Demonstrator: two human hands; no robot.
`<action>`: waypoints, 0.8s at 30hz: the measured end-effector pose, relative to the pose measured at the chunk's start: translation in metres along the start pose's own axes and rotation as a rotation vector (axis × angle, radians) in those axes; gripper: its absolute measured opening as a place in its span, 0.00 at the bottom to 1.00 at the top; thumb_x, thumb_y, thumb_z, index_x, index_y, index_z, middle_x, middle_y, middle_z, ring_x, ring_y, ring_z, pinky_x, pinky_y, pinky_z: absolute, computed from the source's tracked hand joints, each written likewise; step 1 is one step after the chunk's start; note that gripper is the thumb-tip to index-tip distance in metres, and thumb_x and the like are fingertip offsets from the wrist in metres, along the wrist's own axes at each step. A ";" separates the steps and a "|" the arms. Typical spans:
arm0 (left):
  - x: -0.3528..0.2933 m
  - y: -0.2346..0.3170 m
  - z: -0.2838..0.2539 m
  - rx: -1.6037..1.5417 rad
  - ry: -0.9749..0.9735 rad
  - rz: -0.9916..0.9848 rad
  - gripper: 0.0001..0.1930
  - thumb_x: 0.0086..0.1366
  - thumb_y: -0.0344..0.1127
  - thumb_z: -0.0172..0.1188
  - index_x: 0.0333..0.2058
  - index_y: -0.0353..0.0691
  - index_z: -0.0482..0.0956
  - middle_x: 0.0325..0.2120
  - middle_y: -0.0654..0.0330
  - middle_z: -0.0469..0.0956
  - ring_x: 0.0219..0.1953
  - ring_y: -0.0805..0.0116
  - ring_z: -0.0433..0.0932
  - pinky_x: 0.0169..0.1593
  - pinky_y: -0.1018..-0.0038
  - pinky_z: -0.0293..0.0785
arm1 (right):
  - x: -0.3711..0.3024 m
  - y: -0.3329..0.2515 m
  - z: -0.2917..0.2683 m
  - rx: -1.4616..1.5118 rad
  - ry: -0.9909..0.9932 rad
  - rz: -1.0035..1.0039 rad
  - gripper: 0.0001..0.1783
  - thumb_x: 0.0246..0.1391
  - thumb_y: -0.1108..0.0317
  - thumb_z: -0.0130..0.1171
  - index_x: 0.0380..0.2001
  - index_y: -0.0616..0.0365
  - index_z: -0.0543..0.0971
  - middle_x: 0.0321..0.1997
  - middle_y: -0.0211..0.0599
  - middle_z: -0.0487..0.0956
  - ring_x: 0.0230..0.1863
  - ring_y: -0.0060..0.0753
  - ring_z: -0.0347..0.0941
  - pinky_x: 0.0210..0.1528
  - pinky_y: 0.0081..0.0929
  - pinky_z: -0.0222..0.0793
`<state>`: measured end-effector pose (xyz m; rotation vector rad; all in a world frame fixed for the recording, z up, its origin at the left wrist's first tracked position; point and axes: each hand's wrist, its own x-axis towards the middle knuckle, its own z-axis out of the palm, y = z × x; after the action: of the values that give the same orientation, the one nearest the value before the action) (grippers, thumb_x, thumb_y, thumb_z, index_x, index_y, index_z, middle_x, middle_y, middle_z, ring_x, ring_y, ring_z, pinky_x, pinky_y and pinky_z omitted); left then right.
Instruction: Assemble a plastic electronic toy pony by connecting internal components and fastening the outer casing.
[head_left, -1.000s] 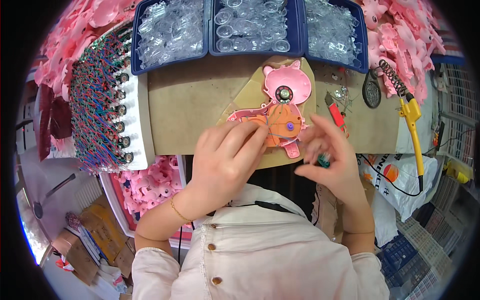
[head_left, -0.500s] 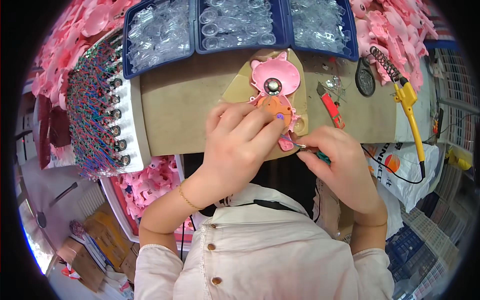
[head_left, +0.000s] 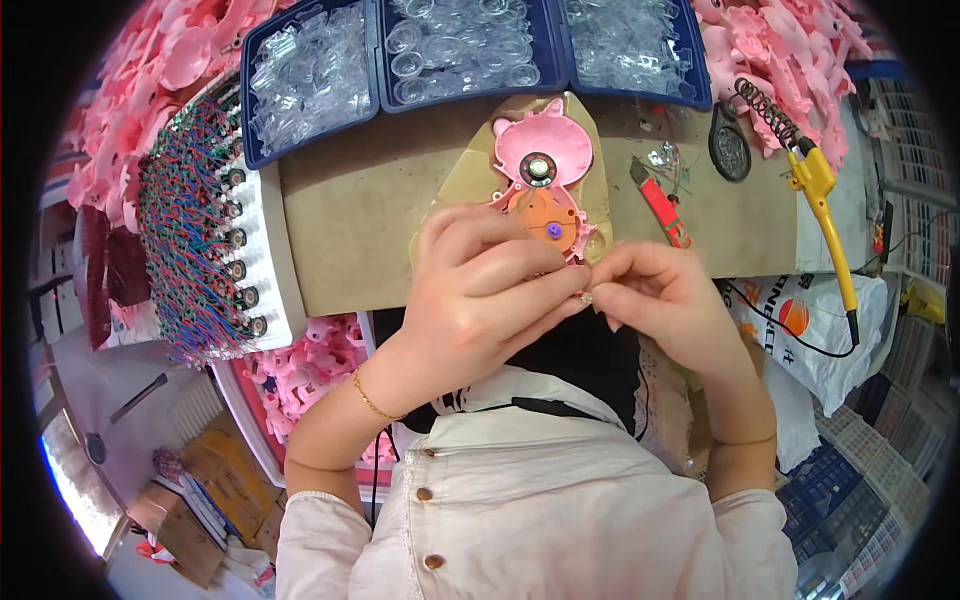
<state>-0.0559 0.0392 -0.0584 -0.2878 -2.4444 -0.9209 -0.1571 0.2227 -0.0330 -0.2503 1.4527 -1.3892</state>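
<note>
A pink plastic animal-shaped shell half point(head_left: 555, 150) lies in a tan holder point(head_left: 470, 170), its hollow side up. A round dark speaker with a silver centre point(head_left: 538, 169) sits inside the head part. Below it is an orange housing point(head_left: 538, 213) with a purple knob point(head_left: 554, 231). My left hand point(head_left: 478, 290) reaches over the lower left of the shell, fingers closed and bent; its grip is hidden. My right hand point(head_left: 655, 295) is closed in a pinch just to the right. A small whitish part point(head_left: 587, 298) shows between the fingertips of both hands, too tiny to name.
Blue trays point(head_left: 375, 95) of clear plastic parts stand behind. Wired speakers point(head_left: 238, 238) are lined up at left. A red cutter point(head_left: 658, 205), a black dish point(head_left: 730, 150) and a yellow soldering iron point(head_left: 822, 205) in a coil stand are at right. Pink shells point(head_left: 790, 60) pile up behind.
My hands have drawn together, and the right thumb and finger now pinch near the left fingertips. The coloured wires and green piece seen before are hidden now. The view has shifted slightly.
</note>
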 end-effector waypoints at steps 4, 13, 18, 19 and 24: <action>-0.013 0.003 -0.004 -0.014 0.018 0.058 0.05 0.55 0.31 0.64 0.31 0.42 0.78 0.33 0.64 0.78 0.36 0.67 0.74 0.45 0.66 0.69 | -0.001 0.000 0.005 -0.087 -0.002 -0.025 0.05 0.54 0.73 0.58 0.33 0.64 0.76 0.28 0.27 0.74 0.27 0.14 0.69 0.30 0.13 0.66; -0.045 -0.011 -0.012 -0.051 -0.008 -0.123 0.04 0.57 0.27 0.56 0.32 0.41 0.74 0.38 0.60 0.80 0.39 0.65 0.79 0.43 0.66 0.73 | 0.013 0.013 -0.009 -0.705 0.463 -0.328 0.06 0.53 0.72 0.59 0.28 0.63 0.75 0.23 0.27 0.72 0.24 0.14 0.67 0.26 0.16 0.62; -0.038 -0.007 0.001 0.303 0.012 0.039 0.10 0.51 0.35 0.63 0.33 0.46 0.77 0.38 0.69 0.79 0.40 0.72 0.75 0.46 0.73 0.65 | -0.006 0.042 0.004 -1.298 0.504 -0.608 0.05 0.47 0.72 0.62 0.26 0.58 0.75 0.24 0.36 0.73 0.24 0.38 0.69 0.27 0.32 0.62; -0.034 -0.005 0.004 0.351 0.033 0.033 0.11 0.51 0.35 0.63 0.35 0.46 0.78 0.39 0.70 0.78 0.40 0.73 0.75 0.46 0.73 0.65 | -0.010 0.049 0.008 -1.304 0.507 -0.602 0.05 0.47 0.72 0.62 0.26 0.58 0.75 0.24 0.36 0.73 0.24 0.38 0.69 0.27 0.32 0.62; -0.027 -0.008 0.001 0.403 -0.084 0.091 0.15 0.49 0.34 0.60 0.38 0.45 0.80 0.40 0.70 0.77 0.40 0.73 0.74 0.46 0.74 0.63 | -0.017 0.050 0.003 -0.916 0.351 -0.440 0.05 0.50 0.72 0.60 0.29 0.62 0.76 0.25 0.35 0.76 0.25 0.29 0.71 0.28 0.24 0.65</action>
<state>-0.0366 0.0337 -0.0777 -0.2929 -2.5995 -0.3702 -0.1232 0.2484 -0.0647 -0.9895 2.3746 -1.0223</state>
